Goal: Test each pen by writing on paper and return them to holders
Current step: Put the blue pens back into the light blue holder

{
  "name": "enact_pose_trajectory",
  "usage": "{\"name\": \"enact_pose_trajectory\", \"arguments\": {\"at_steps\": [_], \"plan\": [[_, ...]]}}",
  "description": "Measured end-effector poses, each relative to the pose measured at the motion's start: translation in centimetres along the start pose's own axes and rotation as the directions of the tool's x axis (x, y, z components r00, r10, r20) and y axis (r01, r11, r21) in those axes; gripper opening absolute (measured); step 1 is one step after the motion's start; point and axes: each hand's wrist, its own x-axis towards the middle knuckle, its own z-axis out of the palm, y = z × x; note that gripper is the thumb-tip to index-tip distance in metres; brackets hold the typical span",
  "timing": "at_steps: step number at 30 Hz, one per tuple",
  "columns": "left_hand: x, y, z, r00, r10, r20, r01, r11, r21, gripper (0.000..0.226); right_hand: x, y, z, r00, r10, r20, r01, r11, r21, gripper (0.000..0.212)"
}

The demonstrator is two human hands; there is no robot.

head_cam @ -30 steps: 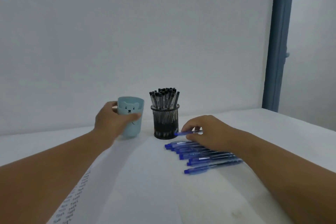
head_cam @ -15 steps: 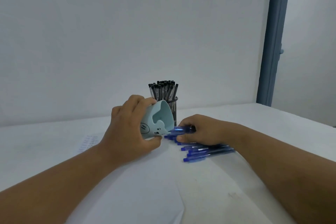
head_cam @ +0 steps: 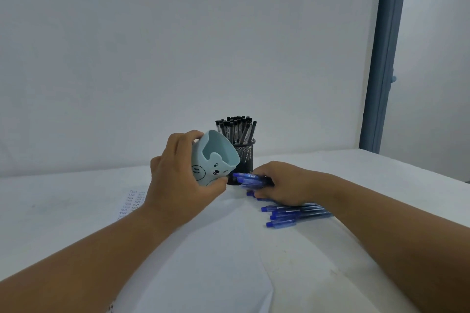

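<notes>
Two pen holders sit on a white table [head_cam: 76, 201]: a black mesh holder [head_cam: 244, 157], upright and packed with black-capped pens [head_cam: 236, 128] too crowded to count, and a light blue bear-face cup [head_cam: 215, 157]. The left hand [head_cam: 183, 180] grips the blue cup, lifted and tipped with its mouth toward the right. The right hand [head_cam: 282, 183] curls around a small bundle of blue pens [head_cam: 248, 179] pointed at the cup's mouth, while about four more blue pens [head_cam: 292, 215] lie side by side on the sheet of paper [head_cam: 203, 262] just beside that hand.

The paper [head_cam: 132, 201] bears rows of small handwriting, possibly "test", too blurred to confirm.
</notes>
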Motion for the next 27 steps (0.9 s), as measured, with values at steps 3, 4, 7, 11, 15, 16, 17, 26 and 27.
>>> {"name": "enact_pose_trajectory", "arguments": {"at_steps": [3,4,7,11,15,16,17,26,27], "plan": [[0.0,-0.1,0.0,0.999,-0.038,-0.033,0.038,0.999,-0.023,0.078,0.1,-0.2,0.2,1.000,0.001,-0.028,0.000,1.000,0.012,0.015],[0.0,-0.1,0.0,0.998,-0.048,-0.038,0.047,0.999,-0.026,0.078,0.2,-0.2,0.3,0.999,-0.001,-0.048,0.002,1.000,0.016,0.016],[0.0,-0.2,0.0,0.997,-0.063,-0.040,0.063,0.998,-0.025,0.077,0.4,-0.1,0.5,0.994,0.000,-0.108,0.002,1.000,0.020,0.026],[-0.1,-0.2,0.1,0.999,-0.054,-0.002,0.054,0.999,0.002,0.079,0.3,-0.3,0.0,0.972,-0.011,-0.235,0.045,0.989,0.142,0.022],[-0.2,-0.2,0.1,0.998,-0.043,0.044,0.041,0.998,0.054,0.080,0.0,-0.7,-1.3,0.903,0.037,-0.428,0.109,0.944,0.312,0.014],[-0.2,-0.1,0.1,0.997,-0.038,0.064,0.033,0.997,0.072,0.079,-0.1,-1.0,-1.4,0.877,0.056,-0.478,0.131,0.928,0.350,0.015],[-0.2,-0.1,0.1,0.995,-0.030,0.090,0.022,0.996,0.086,0.079,-0.3,-1.5,-1.7,0.839,0.069,-0.540,0.184,0.898,0.399,0.017],[0.2,2.3,0.8,0.984,0.128,0.120,-0.135,0.990,0.045,0.081,-0.7,-8.2,-2.0,0.697,0.379,-0.609,0.501,0.350,0.792,0.008],[0.1,2.6,0.9,0.988,0.116,0.105,-0.116,0.993,0.001,0.080,-0.5,-8.3,-1.2,0.715,0.383,-0.584,0.423,0.428,0.799,0.012]]}}
